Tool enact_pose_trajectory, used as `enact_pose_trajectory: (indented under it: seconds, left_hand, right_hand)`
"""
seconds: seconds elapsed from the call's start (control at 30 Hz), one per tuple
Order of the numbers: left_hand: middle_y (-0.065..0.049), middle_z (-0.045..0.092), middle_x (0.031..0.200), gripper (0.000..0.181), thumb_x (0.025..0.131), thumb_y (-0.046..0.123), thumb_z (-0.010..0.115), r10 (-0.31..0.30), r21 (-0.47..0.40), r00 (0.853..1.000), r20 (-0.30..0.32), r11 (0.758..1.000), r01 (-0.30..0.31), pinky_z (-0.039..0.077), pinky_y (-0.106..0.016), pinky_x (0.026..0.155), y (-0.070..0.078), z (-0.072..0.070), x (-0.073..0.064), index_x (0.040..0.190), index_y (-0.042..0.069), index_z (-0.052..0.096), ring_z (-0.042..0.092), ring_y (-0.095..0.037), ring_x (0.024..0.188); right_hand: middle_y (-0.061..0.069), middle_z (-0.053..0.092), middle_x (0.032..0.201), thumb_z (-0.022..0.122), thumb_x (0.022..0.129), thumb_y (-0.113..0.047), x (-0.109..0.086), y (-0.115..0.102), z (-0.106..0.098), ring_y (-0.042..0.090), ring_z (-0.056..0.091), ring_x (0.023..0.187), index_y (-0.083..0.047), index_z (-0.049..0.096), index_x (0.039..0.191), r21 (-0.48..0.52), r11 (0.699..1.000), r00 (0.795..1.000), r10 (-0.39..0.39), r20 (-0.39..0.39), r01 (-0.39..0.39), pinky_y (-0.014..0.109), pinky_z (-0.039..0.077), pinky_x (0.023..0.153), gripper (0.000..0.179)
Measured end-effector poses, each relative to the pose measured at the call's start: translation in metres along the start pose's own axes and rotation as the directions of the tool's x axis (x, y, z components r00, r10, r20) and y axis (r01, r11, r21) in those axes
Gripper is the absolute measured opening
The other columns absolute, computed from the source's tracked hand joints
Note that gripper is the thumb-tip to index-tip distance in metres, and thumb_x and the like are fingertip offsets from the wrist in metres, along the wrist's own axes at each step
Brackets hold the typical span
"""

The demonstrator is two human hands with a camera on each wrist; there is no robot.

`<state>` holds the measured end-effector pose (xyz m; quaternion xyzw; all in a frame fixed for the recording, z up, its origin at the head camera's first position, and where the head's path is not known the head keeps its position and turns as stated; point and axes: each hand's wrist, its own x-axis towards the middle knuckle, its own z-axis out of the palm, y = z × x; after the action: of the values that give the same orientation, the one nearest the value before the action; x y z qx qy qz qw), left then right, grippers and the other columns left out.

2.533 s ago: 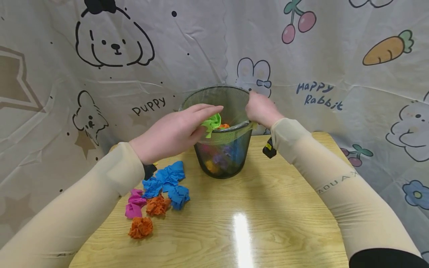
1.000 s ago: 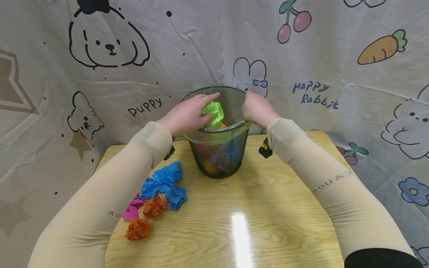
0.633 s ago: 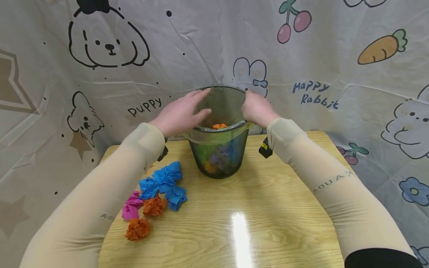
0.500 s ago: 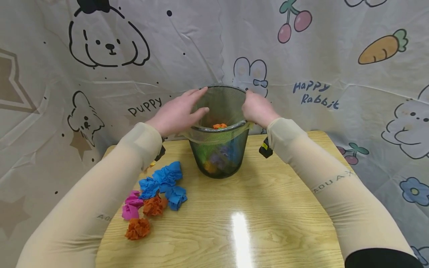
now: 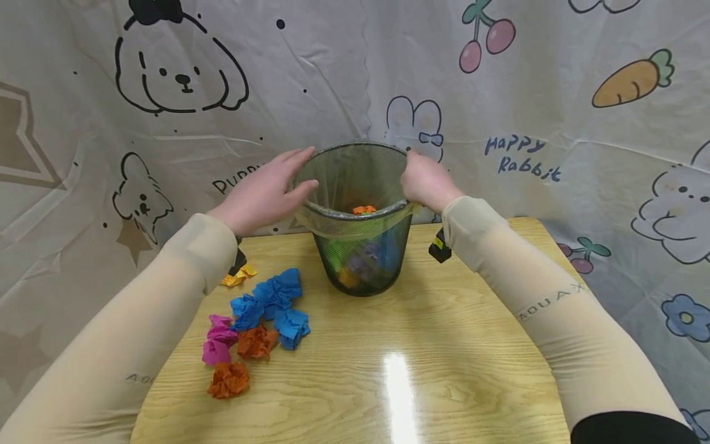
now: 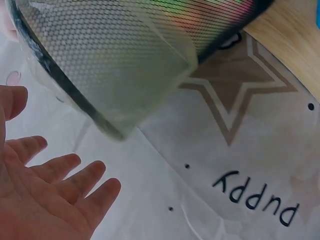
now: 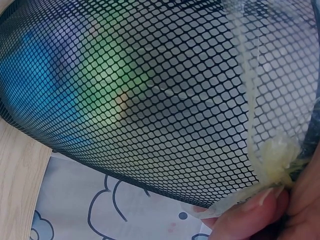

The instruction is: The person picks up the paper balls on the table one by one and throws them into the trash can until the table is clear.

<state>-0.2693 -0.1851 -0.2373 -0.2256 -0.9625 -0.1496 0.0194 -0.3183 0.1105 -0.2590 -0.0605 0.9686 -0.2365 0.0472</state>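
Note:
A black mesh wastebasket (image 5: 360, 259), lined with a thin yellowish bag (image 5: 355, 227), stands upright at the back of the table. Crumpled paper balls show through its mesh, and an orange one (image 5: 363, 210) is visible inside. My right hand (image 5: 429, 180) grips the right rim; in the right wrist view its fingers (image 7: 250, 215) pinch the liner beside a knotted bit of bag (image 7: 279, 155). Just left of the rim is my left hand (image 5: 263, 192), holding nothing. The left wrist view shows its fingers (image 6: 82, 180) spread and apart from the basket.
On the left of the table (image 5: 444, 357) lie blue crumpled papers (image 5: 274, 295), a pink one (image 5: 219, 339), an orange ball (image 5: 257, 341), another orange ball (image 5: 228, 379) and a yellow one (image 5: 240, 275) near the left wrist. A printed curtain (image 5: 333, 74) hangs behind.
The left hand carried a green paper ball over the basket and let it drop in. It has since moved left, off the opening. The right hand stays on the rim.

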Motion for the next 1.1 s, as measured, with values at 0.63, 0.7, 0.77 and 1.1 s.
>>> enact_pose_trajectory:
  seconds: [0.63,0.7,0.77,1.1]
  left_hand:
    - [-0.020,0.025,0.166,0.071,0.107,0.049,0.044,-0.084,0.043,0.995,0.050,0.996,0.082,0.028,-0.066,0.114,-0.058,0.044,-0.035,0.165,0.014,0.021,0.029,-0.045,0.147]
    - [-0.020,0.026,0.165,0.072,0.107,0.050,0.045,-0.074,0.044,0.994,0.080,0.997,0.070,0.030,-0.065,0.114,-0.062,0.054,-0.041,0.165,0.014,0.023,0.031,-0.045,0.147]
    - [-0.020,0.025,0.166,0.074,0.106,0.053,0.046,-0.058,0.015,0.990,0.126,0.998,0.057,0.029,-0.064,0.115,-0.063,0.064,-0.047,0.165,0.014,0.024,0.030,-0.044,0.148]
    - [-0.015,0.035,0.163,0.078,0.098,0.054,0.063,0.099,-0.036,0.951,0.293,0.995,-0.092,0.036,-0.056,0.114,-0.058,0.111,-0.080,0.161,0.016,0.036,0.038,-0.038,0.145]
  right_hand:
    - [0.025,0.041,0.154,0.027,0.103,-0.007,-0.002,0.000,0.000,0.026,0.054,0.076,0.001,0.006,0.164,0.014,1.000,1.000,0.019,0.001,-0.019,0.040,0.049,0.072,0.064]
    - [0.025,0.041,0.154,0.027,0.103,-0.006,-0.002,0.000,0.000,0.024,0.052,0.070,0.000,0.005,0.164,0.018,1.000,1.000,0.018,0.004,-0.018,0.039,0.050,0.070,0.065]
    - [0.025,0.041,0.155,0.027,0.103,-0.006,-0.002,-0.001,0.001,0.022,0.051,0.066,0.000,0.005,0.164,0.023,1.000,1.000,0.020,0.007,-0.020,0.039,0.050,0.068,0.065]
    - [0.024,0.042,0.154,0.027,0.103,-0.007,0.000,-0.001,0.002,0.018,0.045,0.057,0.000,0.005,0.164,0.023,0.999,1.000,0.028,0.005,-0.028,0.037,0.048,0.062,0.064]
